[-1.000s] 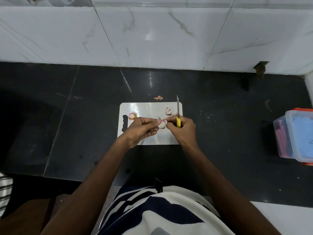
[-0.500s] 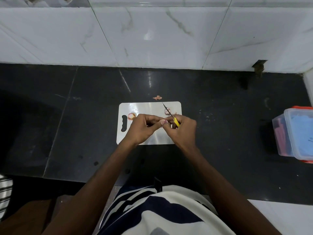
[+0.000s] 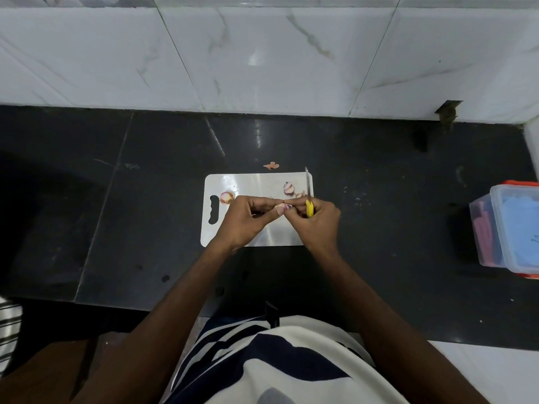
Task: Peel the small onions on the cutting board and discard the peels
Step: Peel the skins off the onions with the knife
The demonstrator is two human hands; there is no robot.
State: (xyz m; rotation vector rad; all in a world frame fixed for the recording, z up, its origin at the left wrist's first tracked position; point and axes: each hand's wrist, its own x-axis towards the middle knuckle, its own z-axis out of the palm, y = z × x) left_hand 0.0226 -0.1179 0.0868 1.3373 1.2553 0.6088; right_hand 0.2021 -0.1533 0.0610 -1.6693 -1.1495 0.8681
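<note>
A white cutting board (image 3: 256,233) lies on the black counter. My left hand (image 3: 245,221) pinches a small onion (image 3: 284,206) over the board; most of it is hidden by fingers. My right hand (image 3: 316,225) grips a yellow-handled knife (image 3: 308,199), blade pointing away from me, while its fingertips touch the same onion. Another small onion (image 3: 227,197) rests at the board's left near the handle slot. A pale purple onion (image 3: 288,188) sits at the upper right of the board, with peel scraps (image 3: 299,195) beside it.
One orange peel scrap (image 3: 271,165) lies on the counter (image 3: 116,214) just behind the board. A clear plastic container (image 3: 509,231) with an orange lid underneath stands at the far right. A white tiled wall (image 3: 262,53) rises behind the counter.
The knife blade swung to the left half a second ago and now points straight away again. Both hands stayed together on the onion above the board.
</note>
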